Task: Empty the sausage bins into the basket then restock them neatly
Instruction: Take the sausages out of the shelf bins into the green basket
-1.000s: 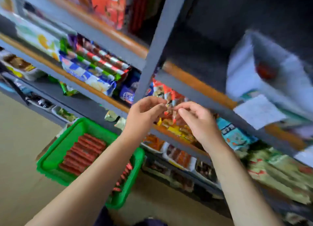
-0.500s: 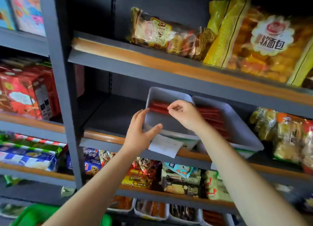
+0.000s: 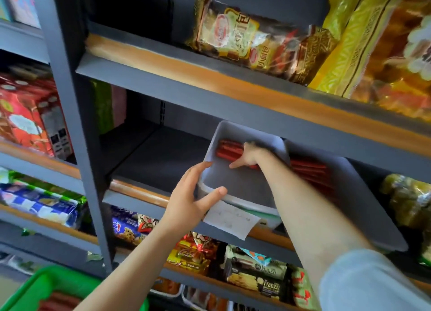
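Two grey bins stand side by side on the middle shelf. The left bin (image 3: 238, 184) is tilted forward, with a few red sausages (image 3: 227, 150) at its back end. My left hand (image 3: 192, 200) grips that bin's front left corner. My right hand (image 3: 248, 156) reaches inside it and closes over the sausages. The right bin (image 3: 363, 201) holds a row of red sausages (image 3: 310, 170), partly hidden by my right forearm. The green basket (image 3: 44, 287) sits at the bottom left with several sausages in it.
A paper label (image 3: 229, 219) hangs from the left bin's front. The shelf left of the bins (image 3: 149, 156) is bare. Bread bags (image 3: 256, 40) lie on the shelf above, snack packs (image 3: 256, 273) below, red boxes (image 3: 25, 124) at left. A grey upright post (image 3: 74, 124) divides the shelving.
The view swung up from the basket to the bins. My left hand took hold of the left bin's corner, and my right hand reached deeper into the bin onto the sausages.
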A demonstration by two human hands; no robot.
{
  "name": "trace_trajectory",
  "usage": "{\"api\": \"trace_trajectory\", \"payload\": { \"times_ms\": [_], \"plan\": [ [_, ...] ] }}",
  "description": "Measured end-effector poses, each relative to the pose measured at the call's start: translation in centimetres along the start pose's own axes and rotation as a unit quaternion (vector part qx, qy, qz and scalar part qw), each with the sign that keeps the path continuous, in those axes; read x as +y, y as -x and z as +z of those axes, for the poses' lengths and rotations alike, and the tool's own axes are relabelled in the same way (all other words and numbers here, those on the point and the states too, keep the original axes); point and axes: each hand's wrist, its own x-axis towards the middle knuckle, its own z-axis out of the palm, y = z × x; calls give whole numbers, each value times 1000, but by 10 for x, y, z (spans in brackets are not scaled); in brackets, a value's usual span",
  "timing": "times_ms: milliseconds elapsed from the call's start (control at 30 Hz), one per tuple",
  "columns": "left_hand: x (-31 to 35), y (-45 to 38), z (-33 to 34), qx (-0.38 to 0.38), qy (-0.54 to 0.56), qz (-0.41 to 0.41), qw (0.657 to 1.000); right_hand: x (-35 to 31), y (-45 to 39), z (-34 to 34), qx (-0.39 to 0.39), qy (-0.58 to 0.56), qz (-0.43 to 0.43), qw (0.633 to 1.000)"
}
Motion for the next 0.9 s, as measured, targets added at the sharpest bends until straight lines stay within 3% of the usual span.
{"api": "trace_trajectory", "payload": {
  "times_ms": [400,533,900],
  "plan": [
    [-1,0,3,10,-7,-10,1000,6,-4,8,25,0,16,1000],
    [-2,1,4,5,-9,-15,1000,8,-1,11,-5,-33,17,999],
    [-1,-3,-1,-19,-11,-11,1000,-13,30,0,-90,84,-17,992]
  ]
}}
